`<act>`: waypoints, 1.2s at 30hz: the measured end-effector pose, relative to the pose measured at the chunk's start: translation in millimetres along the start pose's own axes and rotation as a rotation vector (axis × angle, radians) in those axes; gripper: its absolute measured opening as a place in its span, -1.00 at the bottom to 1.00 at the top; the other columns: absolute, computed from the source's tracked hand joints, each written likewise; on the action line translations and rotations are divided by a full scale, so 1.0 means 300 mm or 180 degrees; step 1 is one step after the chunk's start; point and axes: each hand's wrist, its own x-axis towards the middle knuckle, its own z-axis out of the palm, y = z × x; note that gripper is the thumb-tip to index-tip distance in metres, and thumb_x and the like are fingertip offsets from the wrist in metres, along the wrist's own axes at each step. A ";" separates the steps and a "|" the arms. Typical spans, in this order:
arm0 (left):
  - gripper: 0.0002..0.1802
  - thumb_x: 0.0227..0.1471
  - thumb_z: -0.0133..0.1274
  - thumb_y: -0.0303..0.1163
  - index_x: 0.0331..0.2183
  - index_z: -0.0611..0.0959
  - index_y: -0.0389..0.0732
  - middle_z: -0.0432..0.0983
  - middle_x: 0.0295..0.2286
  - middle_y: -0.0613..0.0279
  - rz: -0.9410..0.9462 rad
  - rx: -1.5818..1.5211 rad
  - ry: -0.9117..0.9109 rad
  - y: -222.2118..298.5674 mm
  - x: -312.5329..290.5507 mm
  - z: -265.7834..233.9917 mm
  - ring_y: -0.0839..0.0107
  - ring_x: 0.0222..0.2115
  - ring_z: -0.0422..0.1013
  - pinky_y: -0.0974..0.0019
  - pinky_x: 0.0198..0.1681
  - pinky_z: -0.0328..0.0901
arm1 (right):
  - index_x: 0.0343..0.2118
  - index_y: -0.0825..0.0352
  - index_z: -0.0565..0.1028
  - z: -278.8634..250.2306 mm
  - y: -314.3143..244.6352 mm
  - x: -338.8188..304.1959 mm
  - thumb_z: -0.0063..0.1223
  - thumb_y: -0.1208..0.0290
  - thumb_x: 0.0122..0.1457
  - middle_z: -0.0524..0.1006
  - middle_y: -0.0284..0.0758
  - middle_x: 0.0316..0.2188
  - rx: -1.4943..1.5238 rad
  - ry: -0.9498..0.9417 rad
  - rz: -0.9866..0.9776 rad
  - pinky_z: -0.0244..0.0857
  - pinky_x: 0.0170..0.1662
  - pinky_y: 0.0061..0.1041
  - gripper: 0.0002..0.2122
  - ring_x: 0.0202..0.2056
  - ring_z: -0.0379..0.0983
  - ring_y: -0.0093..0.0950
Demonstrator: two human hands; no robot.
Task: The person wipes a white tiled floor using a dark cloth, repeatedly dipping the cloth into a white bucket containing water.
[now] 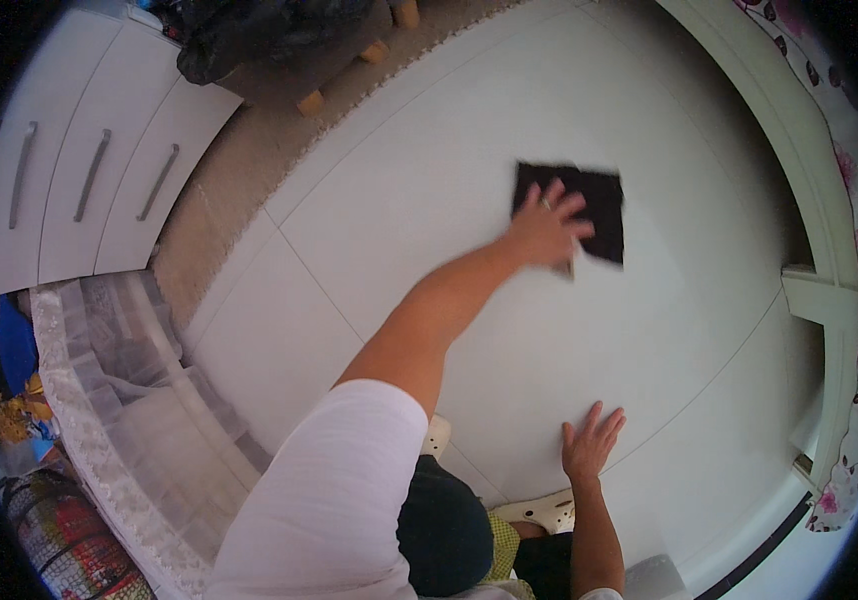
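Observation:
A dark, roughly square cloth (601, 205) lies on the white tiled floor (429, 210) ahead of me. My left hand (546, 228) rests palm down on its left part, fingers spread, with a ring on one finger; motion blurs it slightly. A small pale edge shows beneath the heel of that hand, too blurred to name. Nearer to me and to the right, my right hand (592, 440) is set flat on the bare tile with its fingers apart, holding nothing.
White drawers (89, 150) stand at the far left beside a brown rug (224, 195). Black bags (259, 40) sit at the top. Sheer white fabric (139, 370) hangs at left. A pale bed frame (804, 150) with floral bedding curves along the right. My cream clogs (549, 510) are below.

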 end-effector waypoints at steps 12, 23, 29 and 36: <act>0.04 -0.35 0.13 0.16 0.15 0.00 0.25 -0.27 0.18 0.14 -0.2136 0.0087 -0.0647 -0.568 -0.043 -0.313 -0.04 0.13 -0.09 -0.09 0.12 -0.06 | 0.14 0.30 0.01 0.036 0.034 -0.009 0.04 0.12 0.00 -0.23 0.14 0.16 0.0004 0.0281 -0.0168 -0.13 0.10 0.04 -0.30 0.16 -0.28 0.11; -0.03 -0.34 0.03 -0.37 0.14 0.01 0.27 -0.34 0.19 0.19 -0.2500 -0.0399 -0.0480 -0.874 -0.279 -0.329 0.06 0.16 -0.13 0.11 0.14 -0.03 | 0.15 0.28 0.02 -0.004 -0.005 -0.004 0.04 0.13 0.00 -0.23 0.13 0.16 0.0207 0.0033 -0.0040 -0.13 0.12 -0.01 -0.31 0.18 -0.29 0.09; -0.05 -0.34 0.08 -0.31 0.14 0.04 0.11 -0.31 0.17 -0.04 -0.2785 -0.0457 -0.0513 -0.769 -0.420 -0.359 0.02 0.14 -0.10 0.12 0.13 -0.01 | 0.15 0.28 0.01 -0.002 -0.010 0.004 0.05 0.13 -0.01 -0.24 0.11 0.17 0.0142 0.0037 0.0048 -0.14 0.13 -0.05 -0.30 0.18 -0.31 0.07; -0.01 -0.43 0.13 -0.33 0.11 0.06 0.07 -0.30 0.15 -0.08 -0.2789 -0.0585 -0.0123 -0.709 -0.925 -0.184 -0.05 0.08 0.02 0.10 0.01 0.15 | 0.16 0.29 -0.01 -0.002 0.003 0.005 0.01 0.08 0.01 -0.24 0.12 0.17 -0.0079 -0.0080 0.0182 -0.14 0.11 0.00 -0.29 0.19 -0.32 0.05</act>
